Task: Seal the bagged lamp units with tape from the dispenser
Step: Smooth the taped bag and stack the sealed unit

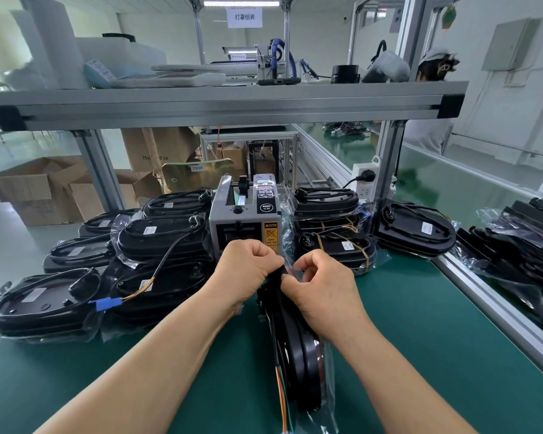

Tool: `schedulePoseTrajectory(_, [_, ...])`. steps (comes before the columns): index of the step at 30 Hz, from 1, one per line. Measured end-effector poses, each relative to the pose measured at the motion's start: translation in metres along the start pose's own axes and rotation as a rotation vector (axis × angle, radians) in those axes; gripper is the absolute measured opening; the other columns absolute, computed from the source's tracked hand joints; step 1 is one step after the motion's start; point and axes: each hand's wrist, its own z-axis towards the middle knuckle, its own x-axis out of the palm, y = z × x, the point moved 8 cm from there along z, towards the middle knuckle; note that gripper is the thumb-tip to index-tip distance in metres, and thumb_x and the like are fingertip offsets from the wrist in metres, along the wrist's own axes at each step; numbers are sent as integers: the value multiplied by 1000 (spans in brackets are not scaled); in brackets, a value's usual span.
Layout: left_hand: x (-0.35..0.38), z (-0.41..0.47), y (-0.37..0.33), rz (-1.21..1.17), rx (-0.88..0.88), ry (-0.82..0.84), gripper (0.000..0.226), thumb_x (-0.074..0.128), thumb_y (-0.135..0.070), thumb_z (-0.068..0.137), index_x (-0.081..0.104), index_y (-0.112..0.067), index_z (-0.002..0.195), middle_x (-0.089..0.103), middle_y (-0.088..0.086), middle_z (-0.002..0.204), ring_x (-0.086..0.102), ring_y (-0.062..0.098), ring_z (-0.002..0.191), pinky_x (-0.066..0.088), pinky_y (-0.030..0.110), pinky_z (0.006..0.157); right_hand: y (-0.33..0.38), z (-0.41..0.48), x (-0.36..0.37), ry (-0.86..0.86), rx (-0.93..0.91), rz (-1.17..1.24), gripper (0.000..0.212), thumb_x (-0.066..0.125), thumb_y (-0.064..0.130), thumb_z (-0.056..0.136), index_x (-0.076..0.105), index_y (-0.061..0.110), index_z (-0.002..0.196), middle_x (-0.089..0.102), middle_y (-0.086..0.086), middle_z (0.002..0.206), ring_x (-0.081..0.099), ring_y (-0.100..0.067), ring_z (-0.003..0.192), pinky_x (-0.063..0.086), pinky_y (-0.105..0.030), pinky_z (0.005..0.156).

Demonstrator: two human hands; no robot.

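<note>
A black lamp unit (298, 349) in a clear plastic bag stands on edge on the green bench, right in front of me. My left hand (248, 267) grips the top of the bagged unit with curled fingers. My right hand (320, 277) pinches the clear bag flap at the same top edge, touching the left hand. The grey automatic tape dispenser (245, 214) stands just behind both hands, its front slot facing me. Whether a strip of tape is between my fingers cannot be made out.
Stacks of bagged black lamp units lie left (157, 245) and right (329, 242) of the dispenser, more at the right (417, 230). An aluminium shelf beam (226, 101) runs overhead. A power strip (365, 180) hangs on the right post. Cardboard boxes (41, 186) sit on the floor at left.
</note>
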Motion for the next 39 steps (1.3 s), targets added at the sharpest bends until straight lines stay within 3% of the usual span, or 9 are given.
schedulePoseTrajectory(3, [-1, -1, 2, 36, 11, -30, 21, 77, -13, 79, 63, -17, 64, 61, -3, 61, 54, 14, 60, 48, 32, 63, 0, 1, 0, -6, 4, -2, 22, 70, 41, 72, 59, 29, 88, 60, 7, 80, 55, -11, 71, 39, -26, 60])
schedulePoseTrajectory(7, [-2, -3, 10, 22, -49, -101, 21, 78, -19, 77, 62, -19, 91, 58, -5, 72, 52, 10, 59, 45, 24, 53, 0, 1, 0, 0, -5, -1, 24, 71, 41, 73, 60, 29, 90, 60, 7, 81, 55, -11, 73, 40, -25, 62])
schedulePoseTrajectory(14, [10, -3, 27, -276, -290, -59, 13, 75, -16, 81, 72, -3, 85, 65, 7, 60, 58, 15, 46, 50, 26, 47, 0, 1, -1, -3, -13, -11, 25, 73, 40, 75, 61, 27, 92, 58, 9, 80, 53, -10, 71, 40, -24, 63])
schedulePoseTrajectory(20, [11, -8, 30, -312, -288, 7, 19, 78, -22, 85, 73, -4, 89, 70, 10, 72, 61, 13, 51, 50, 24, 48, -2, 1, 0, 0, 4, 9, 22, 73, 37, 74, 60, 27, 89, 56, 9, 78, 52, -11, 71, 41, -26, 64])
schedulePoseTrajectory(26, [6, -21, 30, -367, -261, 44, 12, 76, -8, 84, 73, -8, 95, 73, 4, 73, 64, 5, 50, 46, 15, 44, -4, 1, -1, -2, 41, -11, 25, 72, 43, 74, 58, 28, 87, 59, 8, 81, 55, -11, 72, 48, -29, 65])
schedulePoseTrajectory(30, [-2, -26, 33, -251, -307, -11, 15, 84, -23, 77, 73, -15, 83, 72, -4, 68, 64, 1, 54, 47, 18, 48, 0, -2, 6, 164, 116, -223, 46, 60, 63, 80, 60, 22, 102, 65, 4, 103, 61, -18, 93, 49, -34, 78])
schedulePoseTrajectory(32, [-4, -30, 33, -173, -323, 7, 16, 84, -33, 76, 75, -19, 78, 73, -7, 68, 64, -1, 57, 44, 22, 56, 4, -4, 10, 309, 149, -305, 43, 54, 63, 86, 61, 21, 90, 65, 1, 95, 60, -18, 88, 45, -30, 72])
schedulePoseTrajectory(35, [-5, -40, 27, -190, -261, 62, 12, 83, -30, 78, 77, -20, 74, 73, -3, 71, 64, 5, 61, 47, 21, 56, 16, -13, 11, 413, 75, -239, 40, 58, 50, 90, 59, 14, 72, 57, 5, 69, 51, -11, 62, 39, -25, 57])
schedulePoseTrajectory(39, [-23, -53, -15, -115, 28, 11, 17, 88, -33, 67, 77, -31, 81, 74, -10, 75, 65, 0, 63, 47, 16, 54, 37, -28, -4, 276, -173, -62, 18, 65, 32, 90, 66, 23, 105, 68, 12, 85, 58, 4, 73, 45, -14, 69])
